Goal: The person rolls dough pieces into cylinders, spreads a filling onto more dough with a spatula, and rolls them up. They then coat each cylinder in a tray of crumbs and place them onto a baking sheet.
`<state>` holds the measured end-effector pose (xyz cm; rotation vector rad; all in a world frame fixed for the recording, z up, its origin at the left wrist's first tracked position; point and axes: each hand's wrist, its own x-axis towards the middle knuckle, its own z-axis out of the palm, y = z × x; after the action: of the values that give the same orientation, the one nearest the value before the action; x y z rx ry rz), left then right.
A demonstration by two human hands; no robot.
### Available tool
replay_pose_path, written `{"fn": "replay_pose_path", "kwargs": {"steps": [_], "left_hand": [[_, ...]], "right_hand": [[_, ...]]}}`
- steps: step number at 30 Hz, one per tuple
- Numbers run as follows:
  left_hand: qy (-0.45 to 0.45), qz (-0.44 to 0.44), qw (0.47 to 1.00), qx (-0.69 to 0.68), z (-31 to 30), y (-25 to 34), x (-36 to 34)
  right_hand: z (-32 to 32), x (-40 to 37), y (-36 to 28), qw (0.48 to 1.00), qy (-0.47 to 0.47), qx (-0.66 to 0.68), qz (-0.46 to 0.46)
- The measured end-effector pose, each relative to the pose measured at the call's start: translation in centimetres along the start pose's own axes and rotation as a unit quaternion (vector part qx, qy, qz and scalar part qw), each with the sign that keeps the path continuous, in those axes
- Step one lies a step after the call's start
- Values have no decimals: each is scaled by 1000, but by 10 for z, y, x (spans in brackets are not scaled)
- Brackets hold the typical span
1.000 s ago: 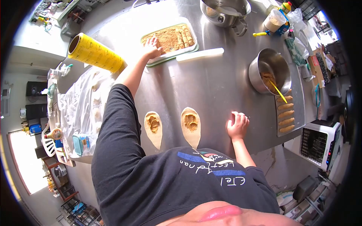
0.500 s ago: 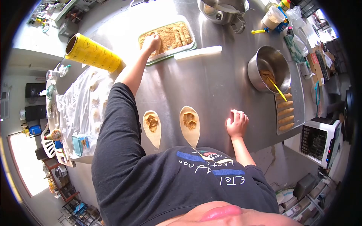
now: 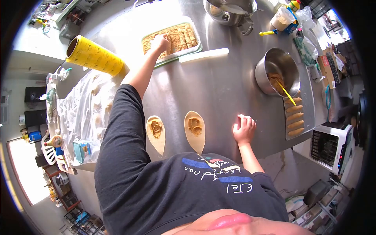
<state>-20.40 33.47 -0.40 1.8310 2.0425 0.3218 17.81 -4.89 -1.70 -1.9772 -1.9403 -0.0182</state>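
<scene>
My left hand reaches into a shallow tray of tan crumbs, its fingers closed around a crumb-covered dough roll that it partly hides. Several coated rolls lie side by side at the tray's right end. On the steel table my right hand rests with loosely bent fingers apart, holding nothing. Two flat teardrop dough pieces lie before me, the left dough piece and the right dough piece, each topped with brown filling.
A white rolling pin lies below the tray. Right of it stand a steel pot with a yellow-handled utensil and a sheet of several filled rolls. A yellow film roll and plastic sheeting lie left.
My left hand has shifted slightly right within the tray, with the dough roll now nearer the coated rolls. My right hand stays on the table.
</scene>
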Motion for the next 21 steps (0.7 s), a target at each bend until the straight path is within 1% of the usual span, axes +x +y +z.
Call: {"fn": "replay_pose_path", "kwargs": {"steps": [4,5,6,10,12,13,15,16,18,19,21], "left_hand": [[39,14,999,0,11,-10,18],[40,17,999,24,13,-12,22],[42,21,998,47,11,-9,22],[56,7,996,66,8,2,20],[33,35,994,95,9,0,27],[31,35,994,95,12,-3,31],[46,77,988,125,14,-5,34],[45,77,988,125,12,-5,34],[-12,52,996,75,2,-1,34],[-12,51,996,75,-1,2,27],[89,-6,995,-40,-5,7,13]], "right_hand": [[0,-1,0,1000,-3,0,-1],[0,-1,0,1000,-7,-1,2],[0,-1,-1,1000,-5,-2,1],[-1,0,-1,1000,-4,-2,-2],[-1,0,-1,1000,-6,-3,-1],[-2,0,-1,1000,-6,-3,-1],[-1,0,-2,1000,-7,-2,0],[-1,0,-2,1000,-4,-2,-1],[-1,0,-2,1000,-2,-1,-2],[-1,0,-2,1000,-11,3,2],[-1,0,-1,1000,-18,8,6]]}}
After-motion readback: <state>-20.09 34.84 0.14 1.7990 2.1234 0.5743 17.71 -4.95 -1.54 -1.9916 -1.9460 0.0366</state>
